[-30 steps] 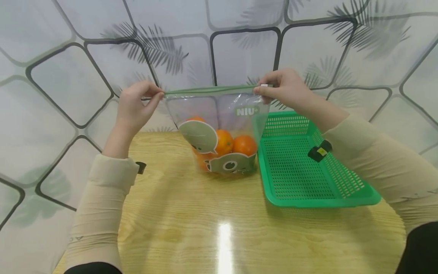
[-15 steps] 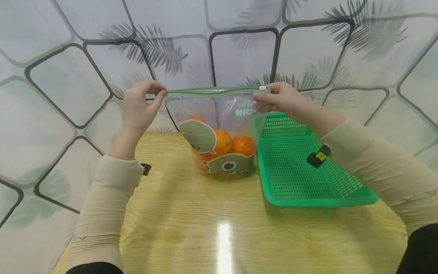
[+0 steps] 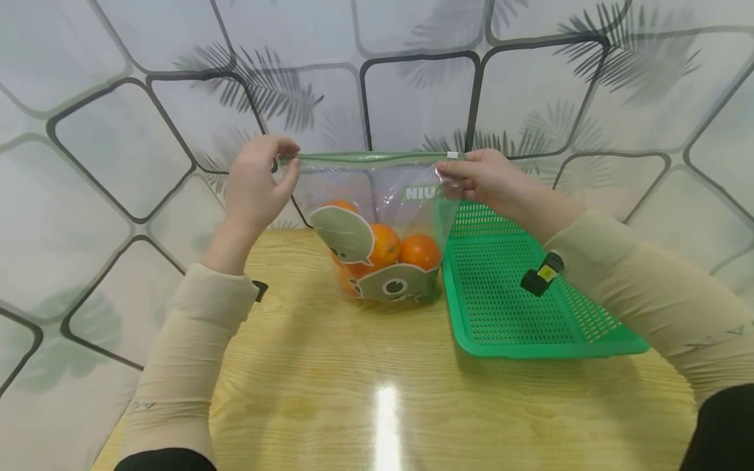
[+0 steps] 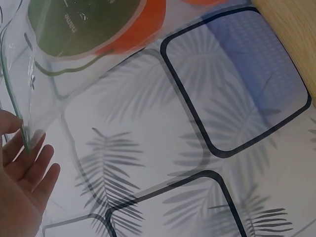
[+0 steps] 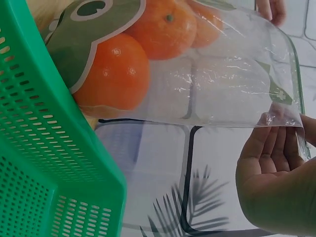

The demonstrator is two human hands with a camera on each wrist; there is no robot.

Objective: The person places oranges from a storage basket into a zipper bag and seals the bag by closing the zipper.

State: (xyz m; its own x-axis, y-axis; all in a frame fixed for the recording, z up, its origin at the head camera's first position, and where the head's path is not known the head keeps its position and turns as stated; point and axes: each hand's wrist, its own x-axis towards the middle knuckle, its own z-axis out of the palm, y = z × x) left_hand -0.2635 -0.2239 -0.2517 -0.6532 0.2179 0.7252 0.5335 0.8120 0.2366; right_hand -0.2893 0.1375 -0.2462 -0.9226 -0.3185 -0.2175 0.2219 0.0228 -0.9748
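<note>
A clear zip bag with green prints stands upright on the table, several oranges in its lower part. My left hand pinches the left end of its green top strip between thumb and fingers. At the other end my right hand grips the bag's upper corner, thumb in front, just below the white slider. In the right wrist view the fingers of my right hand lie behind the clear film. The left wrist view has my left hand at the bag's edge.
A green plastic basket with perforated walls stands right beside the bag, under my right forearm. The wooden table reaches toward me, and a patterned backdrop rises behind it.
My left hand has moved a little right along the top strip. My right hand has shifted slightly down from the slider to the bag's corner, and the slider shows more fully.
</note>
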